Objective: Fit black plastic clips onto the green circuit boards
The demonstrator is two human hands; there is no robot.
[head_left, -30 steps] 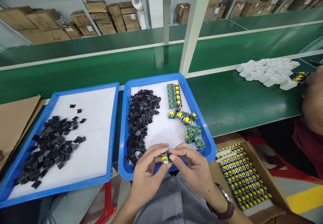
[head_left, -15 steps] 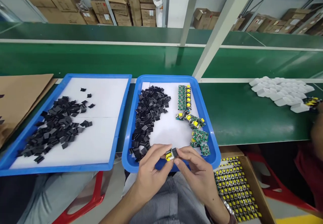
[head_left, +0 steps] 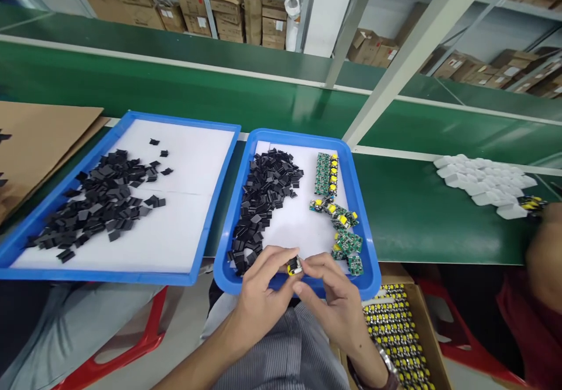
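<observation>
Just over the near rim of the right blue tray (head_left: 366, 214), my left hand (head_left: 266, 299) pinches a small circuit board (head_left: 294, 266) with a yellow component and a black plastic piece on it. My right hand (head_left: 333, 296) has curled fingers at the board's right edge, its thumb a little lower; exact contact is hard to see. On the tray's left side lies a heap of black plastic pieces (head_left: 267, 185). Along its right side are a row of circuit boards with yellow components (head_left: 325, 173) and several loose circuit boards (head_left: 349, 240).
A left blue tray (head_left: 215, 202) carries more black pieces (head_left: 109, 191). Brown cardboard (head_left: 44, 138) lies at far left. White plastic cases (head_left: 483, 179) stand at right, near another person's arm (head_left: 544, 249). A carton of boards (head_left: 395, 331) sits low right. A slanted post (head_left: 408, 56) rises behind.
The view has tilted and shifted slightly. The black piece, earlier at the board's right side by my right fingers, now sits over the board. My right thumb and index finger are farther apart.
</observation>
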